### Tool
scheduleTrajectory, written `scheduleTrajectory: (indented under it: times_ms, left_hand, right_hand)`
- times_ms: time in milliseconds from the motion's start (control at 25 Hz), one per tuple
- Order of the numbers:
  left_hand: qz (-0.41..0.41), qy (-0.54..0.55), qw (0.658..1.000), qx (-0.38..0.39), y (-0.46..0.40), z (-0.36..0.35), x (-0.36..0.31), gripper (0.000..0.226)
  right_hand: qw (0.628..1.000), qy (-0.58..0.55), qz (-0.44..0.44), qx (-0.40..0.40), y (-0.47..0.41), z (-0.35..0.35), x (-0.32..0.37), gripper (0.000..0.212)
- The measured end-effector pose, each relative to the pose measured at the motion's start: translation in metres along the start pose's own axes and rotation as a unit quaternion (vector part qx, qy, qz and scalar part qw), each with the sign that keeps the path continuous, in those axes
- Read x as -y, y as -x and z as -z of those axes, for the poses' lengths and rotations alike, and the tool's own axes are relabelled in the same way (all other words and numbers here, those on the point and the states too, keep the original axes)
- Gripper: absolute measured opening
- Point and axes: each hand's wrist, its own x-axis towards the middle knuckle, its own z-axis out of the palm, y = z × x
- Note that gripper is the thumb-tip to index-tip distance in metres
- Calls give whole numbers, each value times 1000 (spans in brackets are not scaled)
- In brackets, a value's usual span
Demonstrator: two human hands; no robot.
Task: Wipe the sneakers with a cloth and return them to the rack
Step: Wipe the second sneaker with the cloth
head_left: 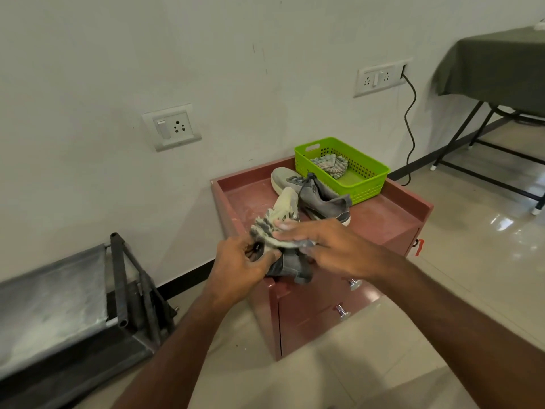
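Black metal-framed shoe rack (59,296) low at left, maroon drawer cabinet (395,222) bearing one grey canvas sneaker (317,196) — its mate (290,265) clasped in left hand (241,267), right hand (327,246) pressing pale striped cloth (275,231) on it: wiping step — next likely turn shoe.

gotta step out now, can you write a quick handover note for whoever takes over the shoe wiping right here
Left hand: gripping the grey sneaker held in the air over the front edge of the red cabinet.
Right hand: pressing the cloth on that sneaker, fingers flat on it.
Second sneaker: lying on the cabinet top beside the green basket, which holds another rag.
Rack: on the floor to the left, no shoes visible on it.
Done: wiping of the first sneaker under way.
Left: finish it, wipe the second if needed, put both on the rack.
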Motion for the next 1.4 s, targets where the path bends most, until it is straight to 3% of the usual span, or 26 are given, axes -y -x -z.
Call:
scheduleTrajectory:
  times_ms: [80,160,280,440,520,560,640,760,840,920,1040,1120,1200,1320,1400]
  left_hand:
    - [0,7,1000,-8,0,0,2,13]
    - [-5,11,1000,-3,1,-2,1,26]
    - [3,2,1000,0,1,-3,0,55]
    - [7,-1,1000,6,1,-4,-1,59]
    - [3,1,1000,4,2,-2,-5,58]
    - [-2,-1,1000,-1,1,-1,-6,55]
    - [-7,-10,1000,-5,-1,-1,-6,49]
    - [6,-5,1000,6,3,-1,-9,54]
    - [5,-4,1000,12,5,0,-11,56]
    - [5,4,1000,17,2,1,-10,55]
    - [-4,-4,1000,10,-1,3,-5,43]
    - [4,14,1000,14,1,4,-5,49]
    - [17,68,997,16,1,6,-3,52]
    - [48,144,988,1,-3,11,2,51]
    - [55,134,989,-38,-4,11,3,54]
  right_hand:
    - [999,12,31,0,6,-5,7,65]
    - [998,52,17,-44,-9,-9,-6,67]
    - [991,71,-75,-80,-43,-7,-41,73]
    - [961,71,-209,-170,-49,-3,-59,52]
    - [961,8,-141,-238,-36,-9,-41,57]
    - [971,-16,-73,-226,-30,-15,-31,60]
    - [992,-7,11,-129,-26,-28,-33,68]
    - [987,53,-105,-114,-34,-15,-61,60]
    - [969,91,-166,-159,-32,-7,-65,53]
    - [969,5,-119,-215,-23,-10,-50,58]
    - [988,-40,-46,-140,-8,-23,-33,66]
    - [988,-9,-108,-114,-12,-24,-51,59]
    - [980,-61,-156,-109,-12,-26,-61,52]
    - [932,-283,-158,-163,-19,-30,-50,66]
    - [889,-377,-187,-182,-22,-32,-41,67]
